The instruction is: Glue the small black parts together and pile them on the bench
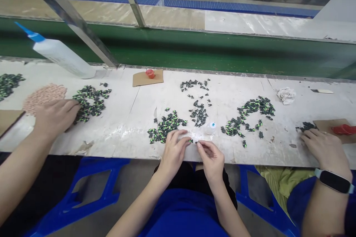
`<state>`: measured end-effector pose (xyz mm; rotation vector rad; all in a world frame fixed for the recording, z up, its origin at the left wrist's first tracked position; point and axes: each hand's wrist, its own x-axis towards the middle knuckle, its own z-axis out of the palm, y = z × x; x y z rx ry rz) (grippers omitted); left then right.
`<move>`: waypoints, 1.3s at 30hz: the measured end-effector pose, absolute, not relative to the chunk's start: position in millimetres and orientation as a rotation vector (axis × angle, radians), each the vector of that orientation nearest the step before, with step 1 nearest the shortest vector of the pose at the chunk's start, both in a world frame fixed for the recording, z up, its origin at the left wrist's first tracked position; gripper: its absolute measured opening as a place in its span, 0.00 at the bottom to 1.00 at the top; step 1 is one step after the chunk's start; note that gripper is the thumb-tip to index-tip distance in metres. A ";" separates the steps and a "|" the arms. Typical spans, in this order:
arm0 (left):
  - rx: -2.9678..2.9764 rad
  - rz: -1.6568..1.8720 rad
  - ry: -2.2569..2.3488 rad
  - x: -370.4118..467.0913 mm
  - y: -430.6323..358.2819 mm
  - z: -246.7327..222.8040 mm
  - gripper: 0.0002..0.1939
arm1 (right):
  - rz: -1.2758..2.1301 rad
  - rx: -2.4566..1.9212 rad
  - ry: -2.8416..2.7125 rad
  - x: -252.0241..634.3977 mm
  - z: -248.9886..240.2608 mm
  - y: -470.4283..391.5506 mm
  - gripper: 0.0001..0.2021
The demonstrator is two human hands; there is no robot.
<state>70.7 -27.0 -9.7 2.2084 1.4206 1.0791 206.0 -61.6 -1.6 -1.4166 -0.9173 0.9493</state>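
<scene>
My left hand pinches a small black-and-green piece at the table's near edge. Just right of it, my right hand holds a small black piece between thumb and fingertip; a narrow gap separates the two pieces. Beyond my left hand lies a pile of black-and-green pieces. Small black parts are heaped farther back in the middle. A small clear bottle with a blue tip stands just beyond my right hand.
Another person's hand is at left by pink parts; a hand with a watch is at right. More black-and-green pieces, cardboard with a red cap, crumpled tissue and a large white bottle stand around.
</scene>
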 end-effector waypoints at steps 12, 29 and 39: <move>1.949 1.008 1.229 68.6 -31.3 13.2 0.08 | 1.046 -1.369 -0.936 205.6 1.2 -63.2 0.07; 1.421 0.999 1.189 70.7 -37.0 36.4 0.03 | 0.910 -1.233 -1.081 210.8 2.9 -69.1 0.14; 1.541 1.082 1.207 74.8 -41.3 36.1 0.02 | 0.947 -1.205 -1.085 215.6 0.3 -69.4 0.14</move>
